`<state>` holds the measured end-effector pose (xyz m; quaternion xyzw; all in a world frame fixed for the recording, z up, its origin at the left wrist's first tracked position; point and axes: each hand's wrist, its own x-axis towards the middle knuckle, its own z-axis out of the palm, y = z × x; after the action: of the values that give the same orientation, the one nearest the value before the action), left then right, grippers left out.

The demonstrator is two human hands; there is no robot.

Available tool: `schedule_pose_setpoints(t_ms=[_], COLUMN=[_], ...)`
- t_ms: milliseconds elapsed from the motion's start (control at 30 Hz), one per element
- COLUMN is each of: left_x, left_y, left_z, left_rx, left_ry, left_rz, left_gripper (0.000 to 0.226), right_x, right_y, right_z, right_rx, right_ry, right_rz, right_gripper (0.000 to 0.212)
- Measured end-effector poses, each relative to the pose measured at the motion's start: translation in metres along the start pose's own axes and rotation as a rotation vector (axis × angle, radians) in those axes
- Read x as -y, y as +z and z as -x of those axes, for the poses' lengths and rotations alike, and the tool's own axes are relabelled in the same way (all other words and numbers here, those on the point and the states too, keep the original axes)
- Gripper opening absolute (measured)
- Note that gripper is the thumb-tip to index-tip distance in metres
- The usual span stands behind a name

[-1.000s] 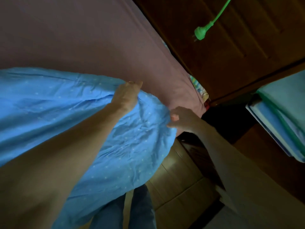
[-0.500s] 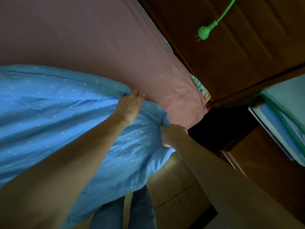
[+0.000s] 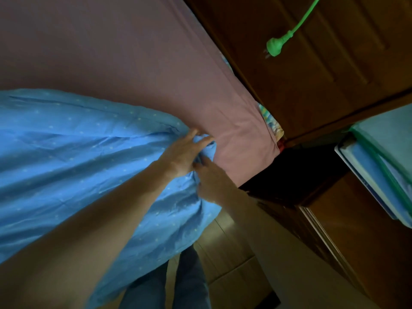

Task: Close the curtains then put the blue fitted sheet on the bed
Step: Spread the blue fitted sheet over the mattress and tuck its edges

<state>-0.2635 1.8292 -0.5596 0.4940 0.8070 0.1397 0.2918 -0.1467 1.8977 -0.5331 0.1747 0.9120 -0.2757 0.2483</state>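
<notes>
The blue fitted sheet (image 3: 73, 157), dotted with small pale spots, covers the near left part of the bed and hangs over its front edge. The rest of the bed (image 3: 124, 54) shows a mauve cover. My left hand (image 3: 182, 152) grips a bunched fold of the blue sheet at its right edge, close to the bed's near right corner. My right hand (image 3: 211, 179) sits just below it, fingers closed on the same bunch of fabric. The curtains are out of view.
A dark wooden wardrobe (image 3: 312, 70) stands right of the bed, with a green plug and cable (image 3: 275, 44) hanging before it. A wooden cabinet (image 3: 356, 237) at the right carries stacked blue and green folded items (image 3: 383, 170). Wooden floor (image 3: 229, 259) and my legs lie below.
Both hands have moved with the sheet's edge further right toward the bed's corner. My right hand, apart from the left a second ago, now sits against it on the bunched fabric.
</notes>
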Motion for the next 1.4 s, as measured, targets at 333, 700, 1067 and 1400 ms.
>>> schedule_pose_setpoints(t_ms=[333, 700, 1067, 1400], left_x=[-0.008, -0.063, -0.115, -0.086], left_y=[0.014, 0.07, 0.149, 0.106], left_z=[0.034, 0.079, 0.095, 0.076], left_rx=[-0.259, -0.506, -0.186, -0.36], left_ry=[-0.169, -0.557, -0.597, -0.673], left_rz=[-0.159, 0.047, -0.147, 0.191], left_gripper=[0.031, 0.031, 0.092, 0.024], right_x=[-0.04, -0.06, -0.089, -0.105], right_y=[0.019, 0.019, 0.059, 0.053], right_z=[0.037, 0.043, 0.048, 0.036], right_rx=[-0.095, -0.445, -0.197, -0.315], right_ry=[-0.155, -0.185, -0.453, -0.419], right_rz=[0.216, 0.258, 0.35, 0.307], right_gripper=[0.068, 0.056, 0.049, 0.046])
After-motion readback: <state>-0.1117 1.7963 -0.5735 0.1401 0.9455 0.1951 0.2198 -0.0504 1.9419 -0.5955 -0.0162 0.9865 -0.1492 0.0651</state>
